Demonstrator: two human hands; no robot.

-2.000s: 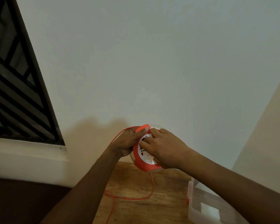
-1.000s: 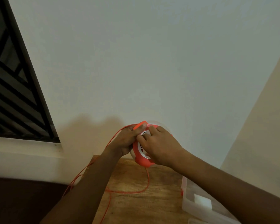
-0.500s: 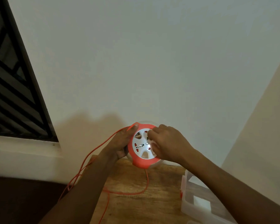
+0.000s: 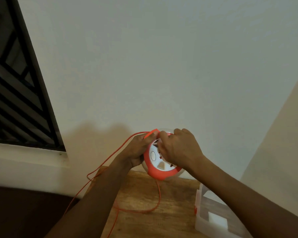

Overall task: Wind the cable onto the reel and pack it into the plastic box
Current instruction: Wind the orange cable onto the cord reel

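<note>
Cable reel (image 4: pixel 159 166), both hands gripping, winding under way.
Right hand (image 4: pixel 178 149) has returned from the rim onto the white hub, probably cranking; left hand (image 4: pixel 138 151) clasps the opposite edge; loose cable (image 4: pixel 141 209) remains below.

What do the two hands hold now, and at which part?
Both hold the orange cable reel: the left hand grips its left rim, and the right hand rests its fingers on the white front face, near the top.
</note>
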